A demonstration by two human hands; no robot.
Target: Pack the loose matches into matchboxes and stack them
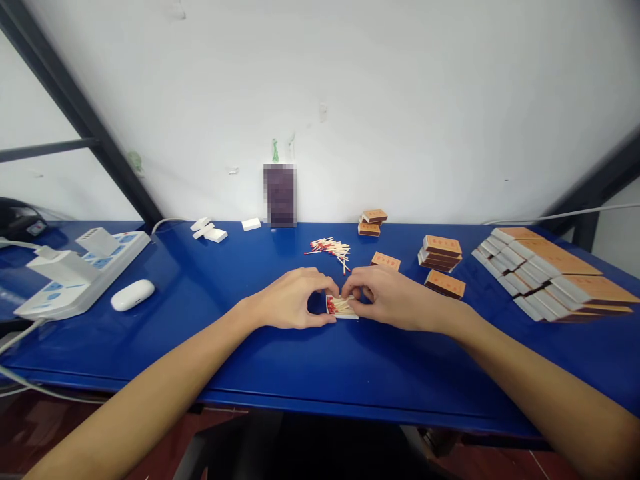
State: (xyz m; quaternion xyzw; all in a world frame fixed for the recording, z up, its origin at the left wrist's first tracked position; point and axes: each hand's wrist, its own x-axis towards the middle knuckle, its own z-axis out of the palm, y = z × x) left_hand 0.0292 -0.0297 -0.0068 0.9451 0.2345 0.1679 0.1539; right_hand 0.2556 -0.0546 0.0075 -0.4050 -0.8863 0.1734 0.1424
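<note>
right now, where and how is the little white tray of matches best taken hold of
Probably by the two long side walls of the tray, coming from its left end, where the left hand spans it, thumb near and fingers far. The right hand partly covers the right end. The top is open and matches lie inside, so a level, light pinch looks safest.

Matchbox labels (444,246) too small, nothing readable
</note>
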